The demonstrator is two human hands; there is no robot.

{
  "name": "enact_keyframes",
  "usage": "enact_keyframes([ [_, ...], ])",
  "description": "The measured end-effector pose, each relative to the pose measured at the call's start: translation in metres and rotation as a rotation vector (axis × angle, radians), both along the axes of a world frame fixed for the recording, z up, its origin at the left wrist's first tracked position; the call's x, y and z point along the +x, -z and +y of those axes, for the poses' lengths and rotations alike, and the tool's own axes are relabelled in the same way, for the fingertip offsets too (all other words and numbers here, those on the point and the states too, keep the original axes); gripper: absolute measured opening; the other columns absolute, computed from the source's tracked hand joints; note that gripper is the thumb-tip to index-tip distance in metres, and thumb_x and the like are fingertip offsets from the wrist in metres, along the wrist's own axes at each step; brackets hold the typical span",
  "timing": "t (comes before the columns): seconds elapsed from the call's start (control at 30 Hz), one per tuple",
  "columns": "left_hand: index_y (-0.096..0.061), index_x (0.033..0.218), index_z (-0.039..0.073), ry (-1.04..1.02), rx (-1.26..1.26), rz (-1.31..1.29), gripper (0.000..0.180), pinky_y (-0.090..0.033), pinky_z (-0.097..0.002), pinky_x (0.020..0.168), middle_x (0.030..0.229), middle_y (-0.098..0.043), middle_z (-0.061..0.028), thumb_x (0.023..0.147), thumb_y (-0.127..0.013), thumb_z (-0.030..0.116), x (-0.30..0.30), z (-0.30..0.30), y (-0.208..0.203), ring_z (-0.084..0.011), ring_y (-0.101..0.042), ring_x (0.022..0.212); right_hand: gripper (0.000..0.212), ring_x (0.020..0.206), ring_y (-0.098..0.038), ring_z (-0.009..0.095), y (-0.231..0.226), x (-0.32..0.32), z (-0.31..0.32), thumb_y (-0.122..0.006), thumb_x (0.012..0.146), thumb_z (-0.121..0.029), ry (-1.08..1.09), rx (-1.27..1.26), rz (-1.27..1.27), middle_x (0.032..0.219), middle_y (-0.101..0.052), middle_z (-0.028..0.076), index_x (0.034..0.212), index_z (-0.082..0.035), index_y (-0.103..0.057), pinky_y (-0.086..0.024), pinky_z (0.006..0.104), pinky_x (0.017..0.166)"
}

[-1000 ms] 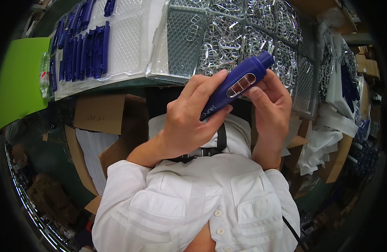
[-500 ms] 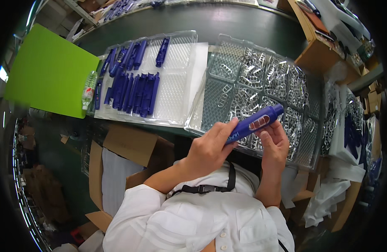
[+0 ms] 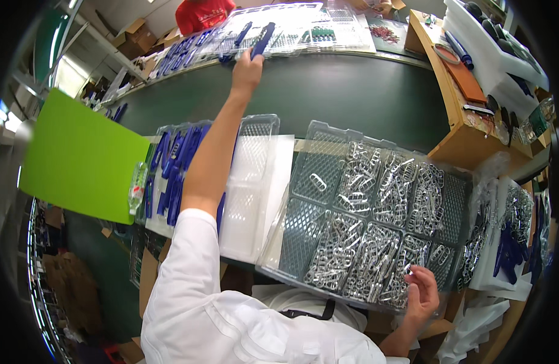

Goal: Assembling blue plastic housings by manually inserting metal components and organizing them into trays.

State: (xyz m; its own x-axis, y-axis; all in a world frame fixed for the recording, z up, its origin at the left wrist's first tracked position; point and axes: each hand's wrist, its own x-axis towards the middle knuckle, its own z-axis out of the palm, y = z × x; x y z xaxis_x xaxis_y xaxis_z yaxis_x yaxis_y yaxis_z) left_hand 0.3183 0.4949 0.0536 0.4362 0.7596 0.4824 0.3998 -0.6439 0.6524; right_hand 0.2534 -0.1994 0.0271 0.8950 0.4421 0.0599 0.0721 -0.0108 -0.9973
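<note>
My left hand is stretched far forward across the table, closed on the lower end of a blue plastic casing. It is over the near edge of the far white-and-clear trays. My right hand is low at the right, over the near right corner of a clear tray. Its fingertips pinch a small shiny chrome frame, mostly hidden. Several heaps of similar chrome frames fill the tray's compartments. Under my left arm, blue casing halves lie in another clear tray.
A green board and a plastic bottle stand at the left. Across the dark green table, a person in a red top is by the far trays. A wooden shelf and a white foam box are at the right.
My left hand has carried a blue casing from in front of my chest to the far trays. My right hand has let go of the casing and moved down and right. The view has tilted up.
</note>
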Motion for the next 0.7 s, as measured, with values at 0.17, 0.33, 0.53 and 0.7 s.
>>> enact_keyframes([
  [0.17, -0.04, 0.155, -0.002, 0.003, -0.146, -0.164, 0.073, -0.046, -0.044, 0.109, 0.139, -0.061, -0.0297, 0.094, -0.065, 0.029, 0.075, 0.123, -0.017, -0.0427, -0.065, 0.121, 0.03, 0.106, -0.067, 0.021, 0.018, 0.025, -0.005, -0.062, 0.095, 0.002, 0.107, -0.061, 0.002, 0.13, -0.064, 0.018, 0.125, 0.004, -0.064, -0.055, 0.0338, 0.094],
  [0.33, -0.053, 0.148, -0.001, 0.02, 0.171, -0.321, 0.055, -0.048, -0.0365, 0.104, 0.134, -0.066, -0.0193, 0.095, -0.064, 0.012, -0.017, 0.07, 0.015, -0.0273, -0.066, 0.117, 0.037, 0.119, -0.064, 0.033, 0.022, 0.033, 0.004, -0.062, 0.093, 0.002, -0.062, -0.523, -0.235, 0.134, -0.064, 0.019, 0.13, 0.004, -0.061, -0.052, 0.042, 0.103],
  [0.53, -0.063, 0.132, 0.004, -0.307, 0.332, -0.098, 0.033, -0.051, -0.0275, 0.085, 0.119, -0.07, -0.005, 0.101, -0.055, 0.005, -0.377, -0.002, -0.039, -0.0117, -0.066, 0.1, 0.034, 0.134, -0.055, 0.04, 0.04, 0.026, 0.019, -0.061, 0.102, -0.006, -0.345, -0.902, -0.919, 0.144, -0.06, 0.02, 0.135, 0.004, -0.062, -0.045, 0.0495, 0.111],
  [0.7, -0.068, 0.126, 0.005, -0.704, 0.261, 0.157, 0.029, -0.054, -0.0302, 0.087, 0.11, -0.075, -0.0068, 0.098, -0.063, 0.009, -0.723, -0.166, -0.017, -0.0165, -0.07, 0.096, 0.027, 0.123, -0.064, 0.034, 0.062, 0.044, 0.007, -0.059, 0.106, -0.01, -0.392, -0.857, -0.985, 0.138, -0.065, 0.019, 0.127, 0.004, -0.067, -0.052, 0.0428, 0.103],
])
